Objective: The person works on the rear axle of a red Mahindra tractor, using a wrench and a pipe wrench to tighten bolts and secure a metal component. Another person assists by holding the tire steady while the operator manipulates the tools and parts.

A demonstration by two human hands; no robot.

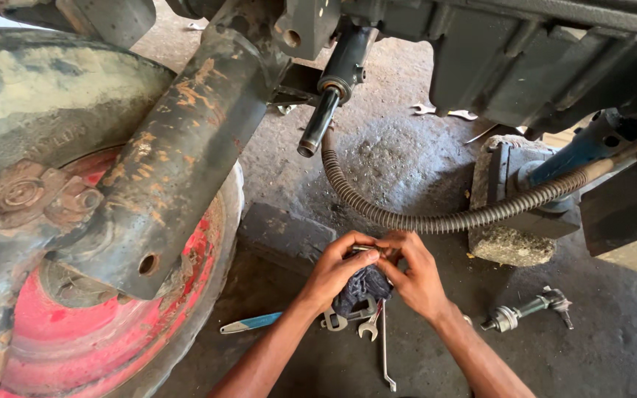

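**Together, both hands close on a dark rag**

Left hand and right hand meet fingertip to fingertip, curled shut around a dark blue rag and a small metal part, too hidden to identify. Just below the hands, spanners lie on the oily concrete floor. A ribbed hose arcs above them; a red wheel stands to their left.

The stained concrete floor carries a cluster of open-end spanners, a blue-handled tool beside the red wheel, a thin bent rod, a grey metal joint part (lying well apart, to the right) and a rough stone block.
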